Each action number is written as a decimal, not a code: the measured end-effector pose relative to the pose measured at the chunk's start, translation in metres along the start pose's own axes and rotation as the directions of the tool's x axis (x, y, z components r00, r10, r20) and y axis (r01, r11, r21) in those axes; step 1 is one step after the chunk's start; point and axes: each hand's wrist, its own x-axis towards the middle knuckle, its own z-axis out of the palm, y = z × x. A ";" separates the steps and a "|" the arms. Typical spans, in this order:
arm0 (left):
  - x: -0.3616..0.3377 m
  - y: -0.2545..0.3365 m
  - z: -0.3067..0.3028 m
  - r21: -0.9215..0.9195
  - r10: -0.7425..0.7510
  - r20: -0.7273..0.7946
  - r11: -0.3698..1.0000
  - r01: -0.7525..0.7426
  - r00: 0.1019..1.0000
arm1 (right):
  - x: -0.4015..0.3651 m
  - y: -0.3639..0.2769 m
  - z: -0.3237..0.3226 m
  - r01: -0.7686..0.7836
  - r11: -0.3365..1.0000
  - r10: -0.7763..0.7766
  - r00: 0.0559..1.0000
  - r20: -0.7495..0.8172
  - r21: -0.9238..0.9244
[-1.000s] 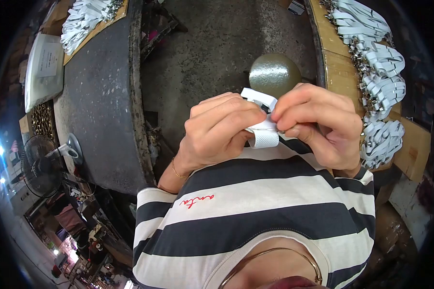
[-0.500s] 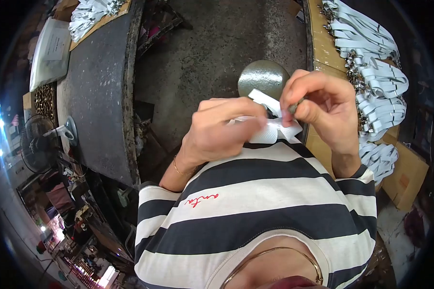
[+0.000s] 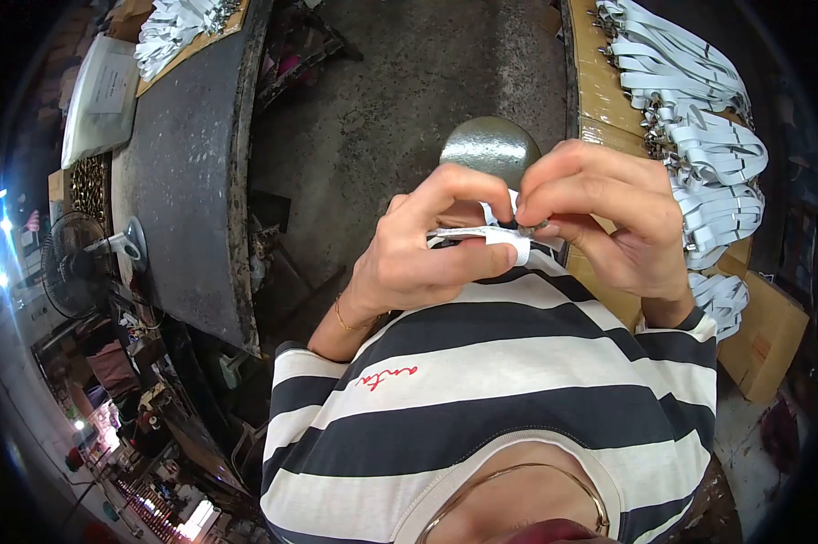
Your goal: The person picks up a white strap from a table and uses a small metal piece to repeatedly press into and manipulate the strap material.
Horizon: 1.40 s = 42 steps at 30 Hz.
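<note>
My left hand (image 3: 413, 249) is closed around a folded white strap (image 3: 520, 248), with the thumb and fingers pinching it in front of my chest. Its short end sticks out past the fingertips. My right hand (image 3: 622, 204) is closed too, its thumb and index finger pinching a small dark metal piece (image 3: 533, 228) right against the strap. Fingers cover most of that piece, so its exact kind does not show. The two hands' fingertips nearly meet at the strap.
White lanyards with metal clips (image 3: 681, 68) lie in bundles on cardboard at the right. A round shiny stool seat (image 3: 491, 148) stands beyond my hands. To the left is a dark worktable (image 3: 178, 181) with a plastic-wrapped pack (image 3: 105, 100), more white straps (image 3: 178, 32) and a fan (image 3: 73, 263).
My left hand has turned and now pinches the strap with thumb and fingers apart from the palm. The right hand has moved slightly down, bringing the metal piece against the strap.
</note>
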 end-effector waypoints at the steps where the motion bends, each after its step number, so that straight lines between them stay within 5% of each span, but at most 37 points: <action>1: 0.000 0.000 0.000 0.007 0.035 0.005 0.999 -0.035 0.999 | 0.001 -0.003 0.000 0.002 0.999 -0.001 1.000 0.010 -0.040; 4: -0.008 0.004 -0.005 0.067 -0.068 0.058 0.996 0.064 0.996 | 0.003 -0.006 0.002 0.088 0.993 -0.083 0.994 0.068 -0.075; 18: -0.041 0.016 -0.071 0.056 -0.077 0.020 0.996 0.075 0.997 | 0.040 -0.013 0.068 0.262 0.965 -0.261 0.945 0.197 0.022; 26: -0.080 0.029 -0.132 -0.201 -0.048 -0.048 0.979 0.038 0.998 | 0.073 -0.035 0.126 0.179 0.965 -0.234 0.920 0.314 0.192; 28: -0.092 0.036 -0.155 -0.143 -0.034 -0.055 0.989 0.026 0.998 | 0.087 -0.044 0.145 0.092 0.979 -0.146 0.940 0.310 0.182; 34: -0.117 0.050 -0.190 -0.046 -0.051 -0.054 0.998 0.049 0.997 | 0.102 -0.055 0.193 0.219 0.967 -0.250 0.904 0.347 0.127; 42: -0.146 0.063 -0.222 0.160 -0.035 -0.061 0.986 0.044 0.998 | 0.119 -0.066 0.237 0.154 0.986 -0.169 0.905 0.390 0.068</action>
